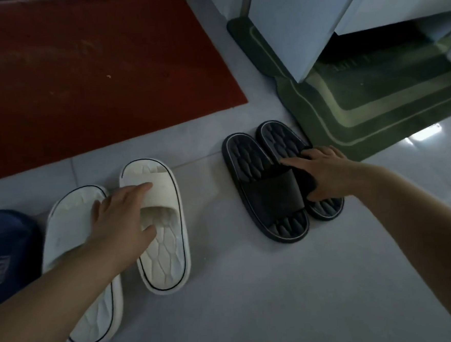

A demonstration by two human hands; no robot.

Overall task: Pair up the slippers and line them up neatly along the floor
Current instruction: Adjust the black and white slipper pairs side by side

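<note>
Two white slippers lie side by side on the pale tiled floor: the left one (70, 221) sits nearer to me, the right one (161, 260) a little further forward. My left hand (118, 215) grips the right white slipper's strap, fingers on top and thumb tucked under it. To the right, two black slippers, the left one (247, 158) and the right one (278, 135), stand paired and touching. My right hand (323, 174) lies over their straps, thumb curled around the front of the right one's strap.
A dark blue item (8, 252), partly cut off, lies at the left edge beside the white slippers. A red mat (79, 74) covers the floor behind. A green mat (361, 113) and a white cabinet (302, 26) stand at the back right, close to the black pair.
</note>
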